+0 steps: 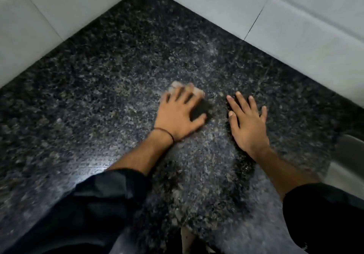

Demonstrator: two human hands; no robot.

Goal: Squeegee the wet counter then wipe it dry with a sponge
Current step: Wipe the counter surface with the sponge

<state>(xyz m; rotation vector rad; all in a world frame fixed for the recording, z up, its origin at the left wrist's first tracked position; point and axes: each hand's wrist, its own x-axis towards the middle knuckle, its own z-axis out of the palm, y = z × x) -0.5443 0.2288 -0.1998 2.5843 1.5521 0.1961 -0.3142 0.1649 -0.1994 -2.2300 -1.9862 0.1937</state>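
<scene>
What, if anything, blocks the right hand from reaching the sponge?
Probably reachable, yes: the right hand rests open on the counter beside the sponge, bare counter between; only the left hand covers it.

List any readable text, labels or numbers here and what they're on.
None readable. The sponge under the left hand, the counter, the wall tiles and the wrist cord show no print. The sponge is blurred, so a small mark there could be missed.

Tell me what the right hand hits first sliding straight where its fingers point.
The right hand likely crosses bare counter and meets the tiled wall near the corner; the sponge lies off its line.
</scene>
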